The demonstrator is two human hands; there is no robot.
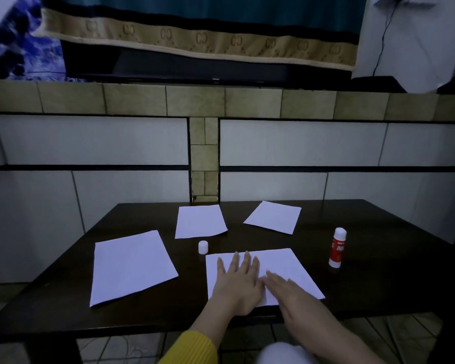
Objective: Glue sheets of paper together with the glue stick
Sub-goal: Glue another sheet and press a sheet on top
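At two o'clock on the table, the glue stick (pixel 337 248) carried white lettering on its red label, too small to read. The tan cloth border (pixel 195 38) at twelve o'clock repeated an interlocked "CC"-like monogram.

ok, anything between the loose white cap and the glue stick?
Head view: only bare dark table between the cap and the glue stick. The sheet under both hands lies just nearer the person.

Yellow ribbed-knit sleeve (pixel 192 348) – left arm, right forearm bare
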